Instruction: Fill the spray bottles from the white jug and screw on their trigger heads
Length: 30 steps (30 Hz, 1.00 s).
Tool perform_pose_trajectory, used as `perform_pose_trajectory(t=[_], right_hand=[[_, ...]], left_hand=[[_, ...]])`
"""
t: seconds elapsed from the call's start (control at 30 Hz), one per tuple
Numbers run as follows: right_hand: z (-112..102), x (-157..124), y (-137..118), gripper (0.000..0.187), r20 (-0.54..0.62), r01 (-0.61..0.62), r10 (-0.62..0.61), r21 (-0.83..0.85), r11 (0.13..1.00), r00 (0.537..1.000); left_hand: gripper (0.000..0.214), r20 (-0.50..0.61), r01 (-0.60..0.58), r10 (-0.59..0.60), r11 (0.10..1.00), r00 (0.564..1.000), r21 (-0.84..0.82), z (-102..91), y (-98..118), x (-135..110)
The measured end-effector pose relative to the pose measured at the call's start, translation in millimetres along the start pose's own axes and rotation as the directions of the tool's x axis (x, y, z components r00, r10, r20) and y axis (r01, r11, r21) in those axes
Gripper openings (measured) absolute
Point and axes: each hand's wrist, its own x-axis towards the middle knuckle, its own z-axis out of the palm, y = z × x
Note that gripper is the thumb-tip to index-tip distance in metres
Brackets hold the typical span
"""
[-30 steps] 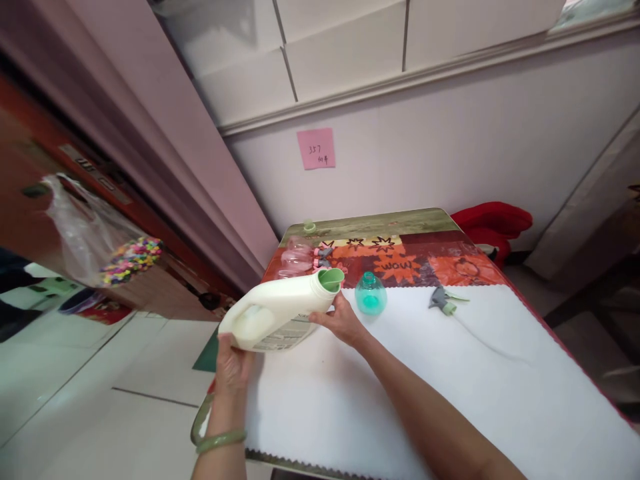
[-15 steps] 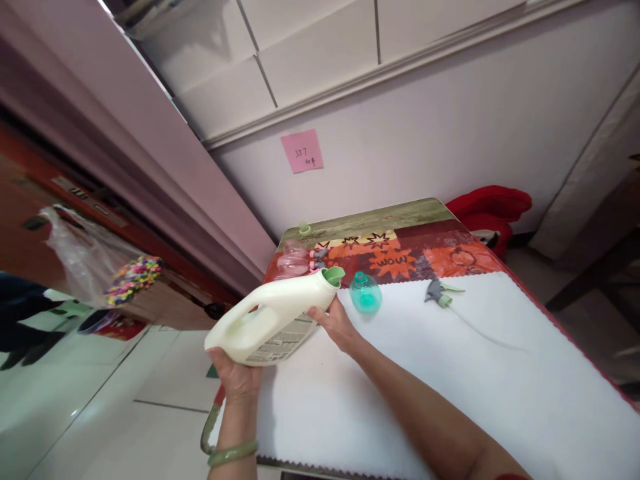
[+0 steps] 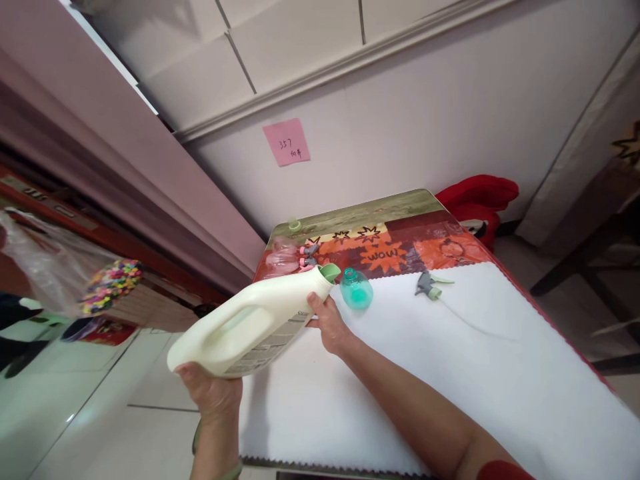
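Fingers of the left hand (image 3: 213,393) and the right hand (image 3: 327,327) hold a cream jug (image 3: 283,300), tilted above the surface (image 3: 390,208).
The left fingers grip the jug at its base, mostly hidden below it; the right thumb and fingers are closed at the side near its neck. Its green-lined mouth is just beside a small green bottle (image 3: 357,295), which stands upright on a white cloth (image 3: 380,393) with some green liquid inside. To the right lies a gray spray head (image 3: 427,285) with a thin tube; behind the jug are clear pink bottles (image 3: 281,259).

Teal bottle (image 3: 357,293) obstructs right of jug (image 3: 275,300); nearer cloth (image 3: 320,407) leaves room.
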Motion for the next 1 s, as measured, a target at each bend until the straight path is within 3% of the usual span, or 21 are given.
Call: perform_pose_trajectory(t=[0.33,1.0], right_hand=[[-0.7,0.0,1.5,0.069,-0.011,-0.026,0.026,0.073,0.997,1.0],[10.6,-3.5,3.1,0.06,-0.165,-0.004,0.034,0.178,0.984,0.986]], left_hand=[[0.065,-0.001,0.006,-0.006,0.999,1.0,0.04,-0.8,8.4,3.0],[0.065,0.016,-0.001,0.001,0.999,1.0,0.045,3.6,15.8,8.1]])
